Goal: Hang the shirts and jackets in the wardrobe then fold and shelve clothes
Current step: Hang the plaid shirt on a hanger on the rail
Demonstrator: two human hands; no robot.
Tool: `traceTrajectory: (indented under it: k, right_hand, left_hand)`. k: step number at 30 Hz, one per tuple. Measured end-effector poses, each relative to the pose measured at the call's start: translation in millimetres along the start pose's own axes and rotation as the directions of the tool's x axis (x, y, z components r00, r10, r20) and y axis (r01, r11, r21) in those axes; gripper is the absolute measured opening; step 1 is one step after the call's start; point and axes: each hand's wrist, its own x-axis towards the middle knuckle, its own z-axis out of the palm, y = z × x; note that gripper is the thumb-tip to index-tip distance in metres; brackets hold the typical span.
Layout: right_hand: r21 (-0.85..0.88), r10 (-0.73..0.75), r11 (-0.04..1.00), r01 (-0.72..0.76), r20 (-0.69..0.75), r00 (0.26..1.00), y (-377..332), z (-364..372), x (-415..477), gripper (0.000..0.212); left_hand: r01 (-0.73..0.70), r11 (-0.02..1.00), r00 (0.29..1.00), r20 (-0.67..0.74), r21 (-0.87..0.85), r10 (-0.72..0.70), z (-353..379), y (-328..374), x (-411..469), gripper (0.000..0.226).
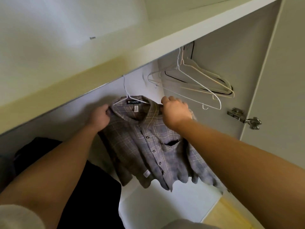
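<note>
Hanging right of plaid shirt [140,154], empty hangers [194,81], dark garment [102,187] left

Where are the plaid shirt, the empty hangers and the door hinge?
plaid shirt [132,146]: head view, front panel left of the buttons.
empty hangers [212,76]: head view, stacked shoulders of the pale ones.
door hinge [236,113]: head view, its metal plate.

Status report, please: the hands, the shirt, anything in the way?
Left hand and right hand each grip a shoulder of the plaid shirt. Shirt on white hanger, hook up behind shelf edge. Empty hangers close beside right hand.
</note>
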Motion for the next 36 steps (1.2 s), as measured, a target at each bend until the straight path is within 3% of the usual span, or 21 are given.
traceTrajectory:
  k: [5, 9, 13, 17, 24, 30, 36]
  right_hand:
    - [0.087, -0.015, 0.996, 0.015, -0.006, 1.0, -5, 10, 8, 0.035]
    - [0.082, -0.009, 0.997, 0.006, 0.025, 1.0, -5, 12, 10, 0.035]
    - [0.097, 0.011, 0.995, -0.016, 0.057, 0.998, -8, 9, 12, 0.033]
    - [0.139, 0.024, 0.99, -0.033, 0.067, 0.997, -9, 6, 16, 0.031]
    - [0.146, 0.036, 0.988, -0.05, 0.096, 0.995, -15, 8, 17, 0.032]
    - [0.13, 0.014, 0.991, -0.025, 0.085, 0.996, -18, 6, 15, 0.032]
    - [0.114, 0.029, 0.993, -0.037, 0.074, 0.997, -17, 10, 13, 0.032]
  left_hand:
    - [-0.112, 0.97, 0.993, -0.055, -0.216, 0.102, 9, -17, -16, 0.009]
    - [-0.06, 0.875, 0.989, -0.15, -0.481, -0.015, 8, -13, -29, 0.037]
    - [-0.152, 0.87, 0.975, -0.214, -0.469, 0.055, 11, -11, -45, 0.035]
    - [-0.132, 0.851, 0.976, -0.216, -0.508, 0.022, 9, -9, -49, 0.034]
    - [-0.068, 0.902, 0.982, -0.187, -0.426, -0.014, 0, -3, -51, 0.078]
    - [-0.096, 0.873, 0.976, -0.217, -0.478, -0.011, -3, -1, -54, 0.037]
    - [-0.054, 0.905, 0.976, -0.215, -0.421, -0.041, 0, -15, -65, 0.029]
